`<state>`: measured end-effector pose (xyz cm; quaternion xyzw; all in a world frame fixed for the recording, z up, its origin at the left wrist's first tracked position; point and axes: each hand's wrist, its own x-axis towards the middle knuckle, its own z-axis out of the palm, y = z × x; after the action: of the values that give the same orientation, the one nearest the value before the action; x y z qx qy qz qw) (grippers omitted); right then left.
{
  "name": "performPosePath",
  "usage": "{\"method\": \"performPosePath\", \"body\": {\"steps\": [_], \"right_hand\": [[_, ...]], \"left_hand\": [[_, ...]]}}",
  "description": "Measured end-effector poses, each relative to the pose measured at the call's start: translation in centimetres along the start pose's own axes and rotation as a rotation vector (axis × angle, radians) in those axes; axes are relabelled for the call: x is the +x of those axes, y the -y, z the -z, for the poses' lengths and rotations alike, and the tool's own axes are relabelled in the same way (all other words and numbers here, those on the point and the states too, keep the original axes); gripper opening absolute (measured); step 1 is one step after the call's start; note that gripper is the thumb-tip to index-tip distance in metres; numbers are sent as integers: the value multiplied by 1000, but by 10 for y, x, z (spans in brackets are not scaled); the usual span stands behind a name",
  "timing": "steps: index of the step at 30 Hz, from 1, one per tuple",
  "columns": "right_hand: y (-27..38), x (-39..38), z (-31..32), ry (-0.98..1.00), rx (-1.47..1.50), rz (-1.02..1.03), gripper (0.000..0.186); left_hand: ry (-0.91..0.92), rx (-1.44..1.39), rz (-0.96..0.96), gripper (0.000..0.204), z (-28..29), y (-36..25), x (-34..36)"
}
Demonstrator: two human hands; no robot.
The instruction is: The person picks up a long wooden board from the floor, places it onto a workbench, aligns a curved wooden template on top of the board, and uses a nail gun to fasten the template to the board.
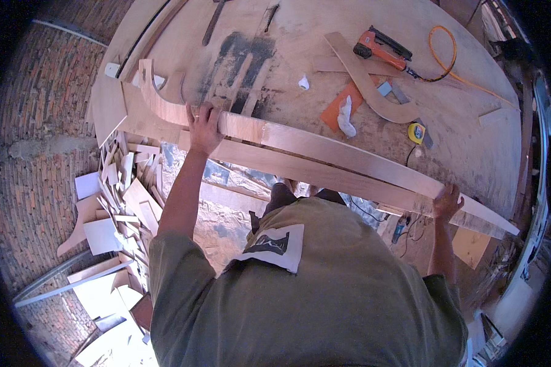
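A long pale wooden piece (324,144), curved upward at its left end and tapering to the right, lies across the near edge of the work table (496,140). My left hand (204,128) grips it near the curve, fingers wrapped over the top. Toward the tapered end, my right hand (447,202) holds it with bent fingers. A second board face (324,166) runs just below it, along the near side.
On the table are a red nail gun (382,49) with an orange hose (453,55), a curved plywood piece (367,92), an orange sheet (330,115), a white crumpled item (346,119) and a yellow tape measure (416,133). Wood offcuts (131,199) pile at lower left beside brick flooring.
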<state>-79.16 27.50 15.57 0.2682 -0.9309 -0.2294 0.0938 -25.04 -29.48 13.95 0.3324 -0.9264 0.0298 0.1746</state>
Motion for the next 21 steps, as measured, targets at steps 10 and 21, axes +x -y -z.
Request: {"method": "performPosePath", "body": {"steps": [10,21], "right_hand": [[-4,0,-13,-109,20,0,59],[-6,1,-20,-231,-7,44,63]], "left_hand": [[-30,-18,23,72,2,-1,2],[-44,-25,16,73,-2,4,2]]}}
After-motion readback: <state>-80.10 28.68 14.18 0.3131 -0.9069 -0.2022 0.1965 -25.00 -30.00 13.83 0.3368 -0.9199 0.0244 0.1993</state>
